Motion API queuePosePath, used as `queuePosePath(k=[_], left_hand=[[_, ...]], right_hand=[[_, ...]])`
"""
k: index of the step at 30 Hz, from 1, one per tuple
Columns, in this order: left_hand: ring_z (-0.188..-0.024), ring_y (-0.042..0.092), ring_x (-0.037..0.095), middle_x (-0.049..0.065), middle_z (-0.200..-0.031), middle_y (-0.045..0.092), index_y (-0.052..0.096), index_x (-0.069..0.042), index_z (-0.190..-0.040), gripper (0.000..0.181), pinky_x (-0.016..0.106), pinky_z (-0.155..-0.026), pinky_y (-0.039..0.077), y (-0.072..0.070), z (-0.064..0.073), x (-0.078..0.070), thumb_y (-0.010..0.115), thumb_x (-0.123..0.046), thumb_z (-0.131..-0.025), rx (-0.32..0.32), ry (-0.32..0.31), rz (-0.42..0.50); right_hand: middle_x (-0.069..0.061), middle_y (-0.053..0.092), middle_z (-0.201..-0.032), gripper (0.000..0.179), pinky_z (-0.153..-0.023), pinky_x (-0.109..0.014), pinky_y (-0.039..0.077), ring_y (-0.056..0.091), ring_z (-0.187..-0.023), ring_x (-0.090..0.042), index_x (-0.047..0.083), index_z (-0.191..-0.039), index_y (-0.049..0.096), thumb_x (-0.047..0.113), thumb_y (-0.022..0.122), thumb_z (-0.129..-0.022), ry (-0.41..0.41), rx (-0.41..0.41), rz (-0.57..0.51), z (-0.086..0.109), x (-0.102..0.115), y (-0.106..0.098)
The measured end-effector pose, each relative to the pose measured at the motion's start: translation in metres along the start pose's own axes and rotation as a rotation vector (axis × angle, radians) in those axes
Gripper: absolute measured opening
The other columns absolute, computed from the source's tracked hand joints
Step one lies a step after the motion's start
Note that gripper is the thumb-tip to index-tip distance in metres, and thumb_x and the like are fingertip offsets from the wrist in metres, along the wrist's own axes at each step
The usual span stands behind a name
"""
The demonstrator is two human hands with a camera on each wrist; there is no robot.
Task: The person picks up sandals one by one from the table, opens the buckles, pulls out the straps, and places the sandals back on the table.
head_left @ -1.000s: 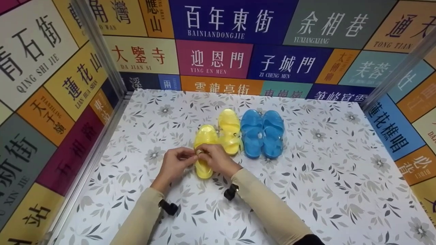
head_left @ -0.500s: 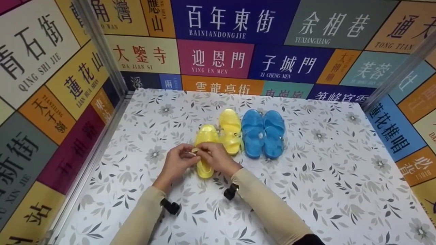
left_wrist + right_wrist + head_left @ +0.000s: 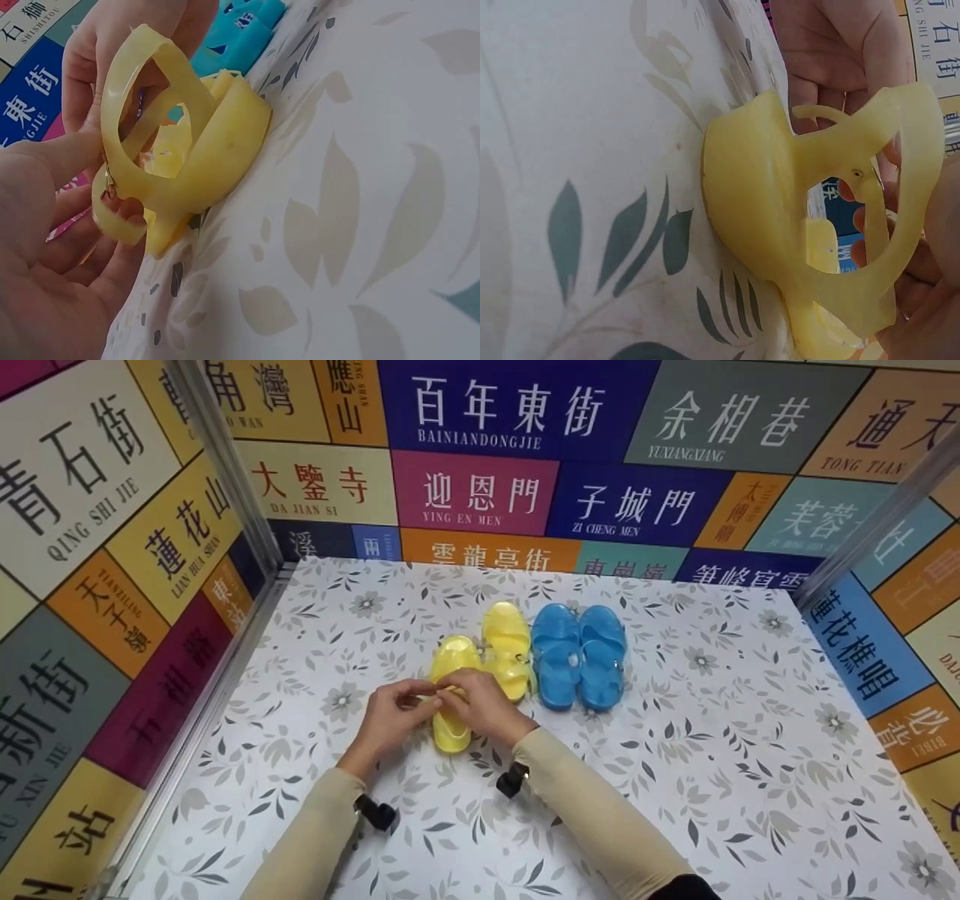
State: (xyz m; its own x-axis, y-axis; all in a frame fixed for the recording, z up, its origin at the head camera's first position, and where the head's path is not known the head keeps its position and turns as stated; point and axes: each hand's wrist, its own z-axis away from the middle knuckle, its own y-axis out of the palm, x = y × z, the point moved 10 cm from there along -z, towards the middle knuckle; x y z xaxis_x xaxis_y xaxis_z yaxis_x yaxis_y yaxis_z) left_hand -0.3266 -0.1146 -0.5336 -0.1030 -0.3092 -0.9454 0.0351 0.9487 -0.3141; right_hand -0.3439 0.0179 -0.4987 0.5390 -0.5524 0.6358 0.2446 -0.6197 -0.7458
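Pinching ankle strap [image 3: 114, 112] between fingertips of left hand [image 3: 390, 720] and right hand [image 3: 484, 709], had yellow sandal [image 3: 454, 655] under and just right of the grip, long axis fore-aft, toe ahead, right hand nearer.

Looks bright and evenly lit in the head view, apparently from above. Glints on the toe of the near yellow sandal [image 3: 454, 651] and more faintly on the blue sandals [image 3: 555, 619]. Casts only weak, soft shadows on the tablecloth [image 3: 720, 810]. Reads clearly in the large lettering on the back wall [image 3: 517, 405], but smears in the smallest print. Leans and stretches on the left wall [image 3: 112, 529] toward the edge, wide-angle fashion. Turns dimmer and greyer in both wrist views, with muted whites. Shines palely along the yellow strap [image 3: 118, 97] in the left wrist view, and softens on the printed leaves [image 3: 334, 202]. Dulls into shade on the left hand [image 3: 840, 52] in the right wrist view.
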Motion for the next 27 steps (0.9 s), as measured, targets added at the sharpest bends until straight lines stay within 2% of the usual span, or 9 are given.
queuePosePath(k=[7,16,23,27], left_hand=[[-0.094,0.073,0.018,0.002,-0.106,0.08,0.082,-0.013,-0.112,0.019,0.037,-0.089,0.061,0.003,-0.006,-0.01,0.081,-0.016,-0.093,0.02,0.076,-0.051],[-0.097,0.074,0.022,0.004,-0.108,0.08,0.082,-0.011,-0.112,0.019,0.038,-0.089,0.061,0.007,-0.008,-0.015,0.08,-0.01,-0.093,0.055,0.12,-0.105],[-0.1,0.07,0.02,0.003,-0.106,0.075,0.083,-0.013,-0.109,0.014,0.036,-0.09,0.061,0.004,-0.004,-0.009,0.078,-0.012,-0.095,0.02,0.113,-0.117],[-0.1,0.072,0.018,0.0,-0.104,0.078,0.084,-0.014,-0.105,0.012,0.034,-0.091,0.06,0.001,-0.004,-0.007,0.08,-0.015,-0.094,-0.006,0.112,-0.093]], right_hand=[[-0.007,0.076,-0.112,0.016,-0.098,-0.038,0.057,0.07,-0.107,-0.022,0.007,-0.113,0.078,0.014,0.067,-0.103,0.046,0.004,0.009,0.0,-0.003,-0.003],[-0.005,0.078,-0.106,0.013,-0.088,-0.034,0.06,0.072,-0.099,-0.019,0.008,-0.109,0.08,0.014,0.073,-0.1,0.07,-0.043,-0.024,0.002,-0.008,-0.006],[-0.002,0.08,-0.103,0.013,-0.086,-0.03,0.06,0.073,-0.095,-0.017,0.009,-0.108,0.081,0.016,0.073,-0.099,0.078,-0.028,-0.029,0.001,-0.009,-0.001],[-0.001,0.08,-0.099,0.012,-0.084,-0.03,0.06,0.074,-0.094,-0.016,0.01,-0.104,0.082,0.017,0.074,-0.098,0.084,-0.04,-0.064,0.001,-0.009,-0.001]])
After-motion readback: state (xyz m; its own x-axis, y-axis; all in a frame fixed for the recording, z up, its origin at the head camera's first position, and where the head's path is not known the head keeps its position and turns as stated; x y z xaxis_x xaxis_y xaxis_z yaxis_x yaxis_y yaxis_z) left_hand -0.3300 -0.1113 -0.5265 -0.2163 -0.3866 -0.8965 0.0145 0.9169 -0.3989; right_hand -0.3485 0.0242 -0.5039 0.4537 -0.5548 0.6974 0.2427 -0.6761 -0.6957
